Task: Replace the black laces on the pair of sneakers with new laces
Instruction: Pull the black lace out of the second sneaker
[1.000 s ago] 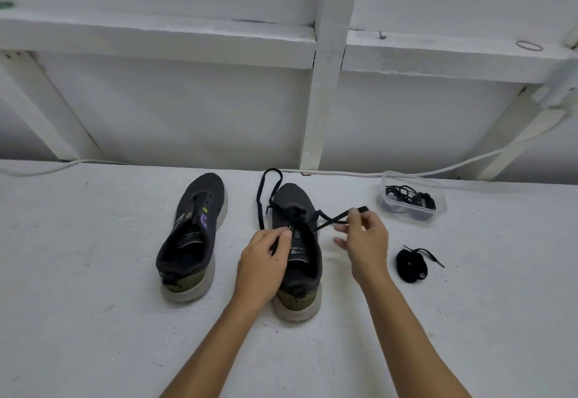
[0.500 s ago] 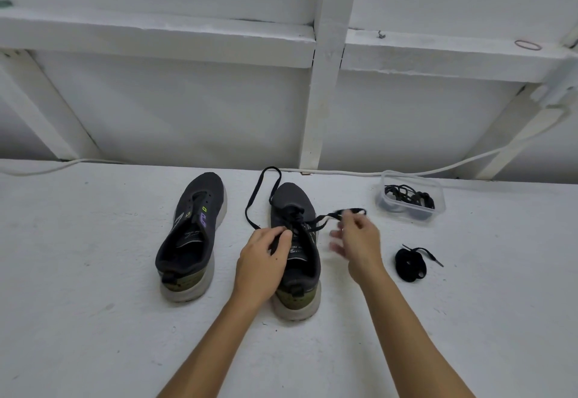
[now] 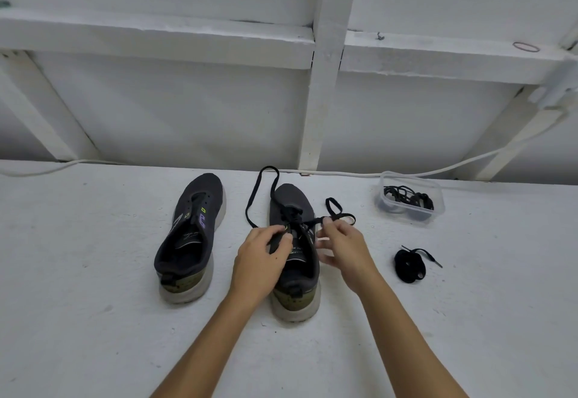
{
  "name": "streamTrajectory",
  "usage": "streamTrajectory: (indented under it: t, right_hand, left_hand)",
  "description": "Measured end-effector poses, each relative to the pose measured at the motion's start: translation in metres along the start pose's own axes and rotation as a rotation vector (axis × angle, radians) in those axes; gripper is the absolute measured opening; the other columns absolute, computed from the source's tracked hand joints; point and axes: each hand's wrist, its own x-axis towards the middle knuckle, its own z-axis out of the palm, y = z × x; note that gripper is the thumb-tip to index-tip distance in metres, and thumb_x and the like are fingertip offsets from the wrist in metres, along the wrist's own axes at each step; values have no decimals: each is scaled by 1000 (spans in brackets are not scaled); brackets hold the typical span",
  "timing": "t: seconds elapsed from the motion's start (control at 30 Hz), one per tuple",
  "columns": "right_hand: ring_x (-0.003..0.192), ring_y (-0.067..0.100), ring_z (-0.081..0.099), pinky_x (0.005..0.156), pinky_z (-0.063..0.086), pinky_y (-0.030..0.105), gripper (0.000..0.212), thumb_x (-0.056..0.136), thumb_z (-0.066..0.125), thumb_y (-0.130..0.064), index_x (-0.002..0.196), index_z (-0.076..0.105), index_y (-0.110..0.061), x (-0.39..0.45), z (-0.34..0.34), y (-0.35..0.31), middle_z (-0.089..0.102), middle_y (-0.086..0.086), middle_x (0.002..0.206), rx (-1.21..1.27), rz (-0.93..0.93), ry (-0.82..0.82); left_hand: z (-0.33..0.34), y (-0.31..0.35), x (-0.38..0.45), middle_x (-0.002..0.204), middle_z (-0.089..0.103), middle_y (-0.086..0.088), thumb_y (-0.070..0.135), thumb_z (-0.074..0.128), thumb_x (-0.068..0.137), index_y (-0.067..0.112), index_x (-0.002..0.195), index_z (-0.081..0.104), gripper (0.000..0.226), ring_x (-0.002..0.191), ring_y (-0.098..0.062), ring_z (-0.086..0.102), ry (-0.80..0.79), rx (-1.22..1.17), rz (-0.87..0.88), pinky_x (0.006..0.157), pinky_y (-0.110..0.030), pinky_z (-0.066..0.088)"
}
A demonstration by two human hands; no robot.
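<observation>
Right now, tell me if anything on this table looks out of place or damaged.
Nothing looks damaged or spilled. The left sneaker has no lace, a coiled black lace lies loose on the table, and a clear container holds more black laces, all consistent with relacing.

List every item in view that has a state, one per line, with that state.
Left shoe: upright, no lace in it.
Right shoe: upright, partly laced.
Black lace: threaded in the right shoe, ends loose.
Left hand: gripping the right shoe's tongue area.
Right hand: fingers pinching the lace.
Plastic tub: open, laces inside.
Coiled lace: bundled on the table.
</observation>
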Motion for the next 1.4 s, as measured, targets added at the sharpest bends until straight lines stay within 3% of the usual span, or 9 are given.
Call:
streamTrajectory:
  t: [0.1, 0.2, 0.37, 0.5, 0.7, 0.87, 1.07, 1.2, 1.4]
  right_hand:
    - [83, 12, 69, 76, 59, 31, 21, 97, 65, -33, 103, 75, -15, -3, -6, 1, 76, 2, 95, -91, -32, -165]
    - [81, 9, 70, 75, 58, 29, 18, 96, 68, -29, 97, 77, -13, -4, -11, -3, 75, 0, 87, -124, -65, -237]
    - [83, 13, 72, 84, 62, 39, 12, 94, 71, -24, 92, 78, -15, 0, -10, -3, 76, 0, 87, -192, -109, -235]
    - [85, 19, 73, 74, 63, 36, 11, 94, 71, -24, 92, 77, -15, -1, -11, -4, 76, 0, 89, -219, -151, -226]
    - [83, 19, 73, 69, 63, 33, 9, 93, 70, -30, 87, 74, -24, 4, -8, -7, 74, -8, 89, -457, -240, -166]
    - [86, 22, 73, 74, 64, 40, 9, 94, 70, -27, 88, 75, -22, 5, -7, -3, 75, -6, 87, -414, -209, -156]
    - [86, 18, 73, 72, 64, 39, 10, 95, 68, -26, 90, 74, -19, 4, -8, -10, 74, -8, 86, -460, -205, -156]
    - [86, 17, 73, 74, 63, 41, 11, 96, 67, -29, 88, 72, -23, 4, -10, -10, 74, -8, 87, -434, -198, -175]
    - [89, 26, 71, 78, 60, 46, 19, 96, 64, -32, 79, 65, -22, 5, -8, -5, 73, -6, 84, -405, -226, -134]
  left_hand:
    - [-3, 8, 7, 112, 56, 20, 33, 60, 93, 39, 105, 67, 15, 98, 8, 54, -25, 61, 88, 87, -18, 43]
    - [-2, 13, 17, 111, 54, 18, 39, 68, 88, 41, 99, 69, 11, 104, -2, 54, -89, 146, 109, 90, -24, 46]
    - [2, 20, 28, 110, 49, 12, 40, 69, 90, 33, 105, 74, 17, 109, -12, 46, -97, 362, 120, 90, -37, 48]
    - [11, 20, 27, 110, 49, 9, 29, 61, 96, 22, 106, 72, 16, 108, -15, 44, -63, 397, 188, 88, -41, 47]
    - [16, 25, 22, 116, 47, 2, 23, 48, 101, 16, 110, 65, 21, 112, -18, 39, -21, 550, 261, 84, -34, 40]
    - [18, 23, 23, 114, 49, -1, 20, 50, 100, 13, 105, 65, 17, 110, -20, 41, -11, 501, 288, 85, -33, 40]
    - [20, 23, 21, 117, 51, 5, 24, 45, 103, 21, 115, 65, 23, 115, -15, 39, 35, 643, 334, 83, -28, 24]
    - [16, 24, 23, 120, 52, 9, 30, 45, 103, 25, 119, 64, 25, 116, -14, 40, 17, 629, 305, 85, -32, 33]
    - [13, 15, 24, 115, 51, 2, 26, 56, 99, 15, 109, 68, 20, 105, -19, 44, -32, 500, 346, 87, -38, 47]
